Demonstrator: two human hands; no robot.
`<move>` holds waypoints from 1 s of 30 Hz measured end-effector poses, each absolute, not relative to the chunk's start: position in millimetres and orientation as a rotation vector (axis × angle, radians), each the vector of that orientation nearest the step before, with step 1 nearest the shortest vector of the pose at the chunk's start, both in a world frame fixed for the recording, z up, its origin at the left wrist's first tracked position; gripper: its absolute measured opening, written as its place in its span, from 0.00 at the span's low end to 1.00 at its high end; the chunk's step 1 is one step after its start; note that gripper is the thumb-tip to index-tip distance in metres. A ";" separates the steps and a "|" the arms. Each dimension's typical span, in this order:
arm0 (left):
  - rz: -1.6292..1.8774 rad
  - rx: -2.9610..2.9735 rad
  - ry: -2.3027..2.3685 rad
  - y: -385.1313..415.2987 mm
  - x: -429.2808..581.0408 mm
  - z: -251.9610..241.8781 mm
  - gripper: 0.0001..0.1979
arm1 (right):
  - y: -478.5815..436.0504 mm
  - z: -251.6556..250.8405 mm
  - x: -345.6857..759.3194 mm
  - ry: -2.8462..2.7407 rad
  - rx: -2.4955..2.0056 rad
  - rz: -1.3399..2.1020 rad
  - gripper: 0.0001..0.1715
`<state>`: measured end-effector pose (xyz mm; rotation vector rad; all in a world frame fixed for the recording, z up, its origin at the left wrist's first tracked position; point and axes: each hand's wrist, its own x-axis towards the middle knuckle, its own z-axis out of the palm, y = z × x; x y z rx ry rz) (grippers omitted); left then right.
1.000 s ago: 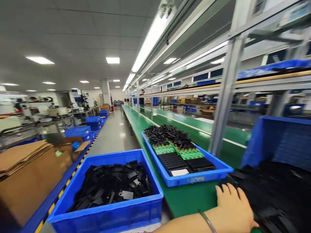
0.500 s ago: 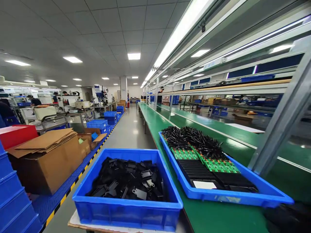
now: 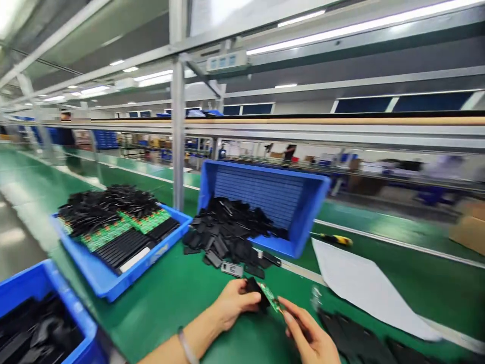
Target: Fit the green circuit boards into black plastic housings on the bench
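Low in the head view, my left hand (image 3: 229,306) is closed around a small black plastic case (image 3: 254,288). My right hand (image 3: 308,331) pinches the near end of a green circuit board (image 3: 268,296). The board's other end meets the case; blur hides whether it sits inside. Just beyond my hands, a pile of black plastic parts (image 3: 220,237) spills from a blue bin (image 3: 261,184) tipped on its side. A grey-faced black piece (image 3: 232,269) lies at the pile's near edge. Flat black parts (image 3: 352,331) lie to the right of my right hand.
A blue tray (image 3: 151,260) on the left holds green boards with black leads and black strips. Another blue bin (image 3: 81,313) of black parts stands at lower left. A white sheet (image 3: 359,278) and a yellow-handled tool (image 3: 337,239) lie right. A metal post (image 3: 178,136) rises behind.
The view has swung right from the aisle to the bench. Both my hands, the case and the board have come into sight, along with the tipped bin.
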<state>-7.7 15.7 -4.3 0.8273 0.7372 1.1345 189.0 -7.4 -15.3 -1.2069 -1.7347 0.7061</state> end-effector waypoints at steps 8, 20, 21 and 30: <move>1.035 0.813 0.591 5.5 -11.0 0.2 0.28 | -24.9 11.3 166.0 -1.712 -1.074 0.583 0.16; 1.025 0.846 0.674 1.2 -0.8 2.6 0.24 | -23.6 -5.5 158.7 -1.796 -1.068 0.493 0.14; 1.047 0.853 0.704 1.2 1.6 1.7 0.23 | -23.7 -7.2 157.7 -1.804 -1.067 0.493 0.14; 1.225 0.961 0.915 1.2 7.9 -0.2 0.22 | -23.7 -2.1 153.5 -1.724 -1.300 0.815 0.05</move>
